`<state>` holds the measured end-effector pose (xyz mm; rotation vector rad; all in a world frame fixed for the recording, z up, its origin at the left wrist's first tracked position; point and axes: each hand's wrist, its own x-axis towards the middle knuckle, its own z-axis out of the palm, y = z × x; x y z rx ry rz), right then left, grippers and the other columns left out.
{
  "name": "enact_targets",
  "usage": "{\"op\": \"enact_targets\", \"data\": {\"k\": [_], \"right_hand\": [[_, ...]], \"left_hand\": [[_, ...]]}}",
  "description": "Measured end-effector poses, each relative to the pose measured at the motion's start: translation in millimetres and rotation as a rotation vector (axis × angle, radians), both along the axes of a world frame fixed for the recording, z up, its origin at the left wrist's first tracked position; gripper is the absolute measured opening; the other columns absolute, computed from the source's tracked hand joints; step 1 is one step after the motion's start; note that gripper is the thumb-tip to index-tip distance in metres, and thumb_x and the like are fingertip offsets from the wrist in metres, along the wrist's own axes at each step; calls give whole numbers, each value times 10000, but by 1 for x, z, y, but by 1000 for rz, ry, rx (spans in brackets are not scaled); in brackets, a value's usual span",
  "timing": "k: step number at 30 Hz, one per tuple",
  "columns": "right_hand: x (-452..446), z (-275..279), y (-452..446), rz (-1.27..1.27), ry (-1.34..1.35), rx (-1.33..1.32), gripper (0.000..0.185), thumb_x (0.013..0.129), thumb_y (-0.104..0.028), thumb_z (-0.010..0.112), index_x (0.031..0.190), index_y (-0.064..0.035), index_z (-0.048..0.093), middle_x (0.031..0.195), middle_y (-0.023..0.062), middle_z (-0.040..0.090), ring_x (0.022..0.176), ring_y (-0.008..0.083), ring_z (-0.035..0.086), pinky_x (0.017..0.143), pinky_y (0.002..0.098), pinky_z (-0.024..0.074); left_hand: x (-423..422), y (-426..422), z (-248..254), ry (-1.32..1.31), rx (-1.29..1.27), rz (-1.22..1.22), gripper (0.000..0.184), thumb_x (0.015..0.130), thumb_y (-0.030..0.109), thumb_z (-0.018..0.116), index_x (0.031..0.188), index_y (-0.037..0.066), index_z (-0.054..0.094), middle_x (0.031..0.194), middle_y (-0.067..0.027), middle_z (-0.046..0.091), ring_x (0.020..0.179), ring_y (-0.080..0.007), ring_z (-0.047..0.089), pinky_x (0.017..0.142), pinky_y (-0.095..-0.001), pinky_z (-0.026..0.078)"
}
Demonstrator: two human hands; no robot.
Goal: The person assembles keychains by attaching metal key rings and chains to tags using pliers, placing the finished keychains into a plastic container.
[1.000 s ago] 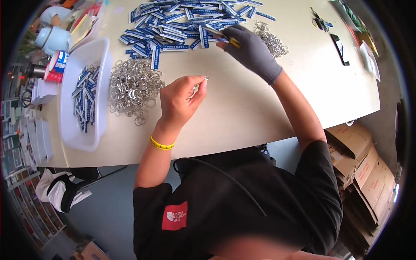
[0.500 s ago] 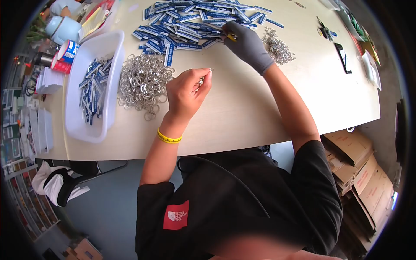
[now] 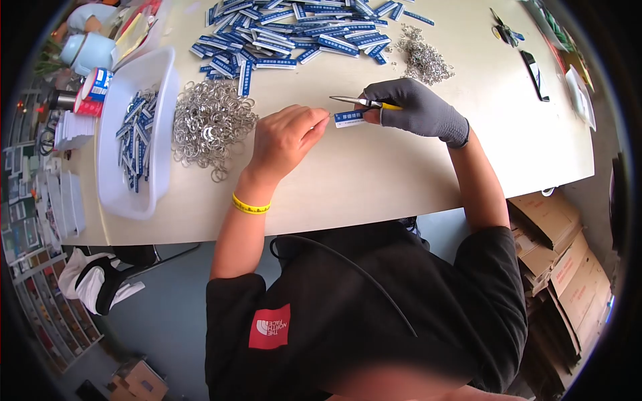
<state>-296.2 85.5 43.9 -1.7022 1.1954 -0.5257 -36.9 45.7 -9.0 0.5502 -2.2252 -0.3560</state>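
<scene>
My left hand (image 3: 286, 137), bare with a yellow wristband, is closed in a pinch on a small metal piece, mostly hidden by the fingertips. Its fingertips meet the left end of a blue-and-white printed tag (image 3: 349, 119). The gloved right hand (image 3: 418, 110) grips this tag's other end between thumb and fingers. Also in that hand are pliers (image 3: 348, 100) with yellow on the handle, their metal jaws pointing left above the tag. Left of my left hand lies a heap of silver key rings (image 3: 210, 127).
Many similar tags (image 3: 287, 33) are piled at the back, and more lie in a white plastic bin (image 3: 164, 154) on the left. Small metal links (image 3: 424, 57) form a heap at back right. A black object (image 3: 533, 75) and scissors (image 3: 506, 30) lie farther right.
My right hand has come back from the tag pile toward me, carrying a tag with the pliers. The tag's end is now at my left fingertips. The left hand has shifted only slightly.
</scene>
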Motion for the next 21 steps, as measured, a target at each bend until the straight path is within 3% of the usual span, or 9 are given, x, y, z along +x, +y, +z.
{"op": "enact_targets", "data": {"k": [7,10,17,20,21], "right_hand": [[-1,-11,3,13,-23,-81,253,876,-174,685,1101,-59,698,882,109,704,778,184,634,756,311,510],[-1,-11,1,17,13,-63,255,869,-179,685,1103,-78,701,883,112,699,767,205,633,751,320,510],[-1,-9,1,-46,162,78,250,856,-199,704,1066,-64,698,879,130,682,763,241,641,717,347,510],[4,-19,8,-142,65,-505,236,886,-177,703,1010,19,664,917,153,661,761,275,628,694,352,494],[5,-19,9,-128,33,-591,241,848,-171,732,1003,-1,659,929,148,646,773,329,623,696,382,504]], "left_hand": [[0,3,4,-118,38,-17,127,824,68,730,880,99,621,694,-33,627,626,-212,631,533,-337,488],[-1,0,2,-51,12,-85,168,797,14,748,909,77,641,663,-45,613,535,-200,579,484,-317,440],[1,1,1,31,89,-89,185,805,-14,746,940,68,648,660,-56,610,528,-177,569,470,-293,425],[5,0,3,111,155,-14,184,815,-3,742,955,80,655,662,-49,614,535,-166,579,469,-290,433],[5,0,0,153,167,-4,190,816,-6,741,965,78,658,664,-50,618,532,-159,578,467,-284,433]]}}
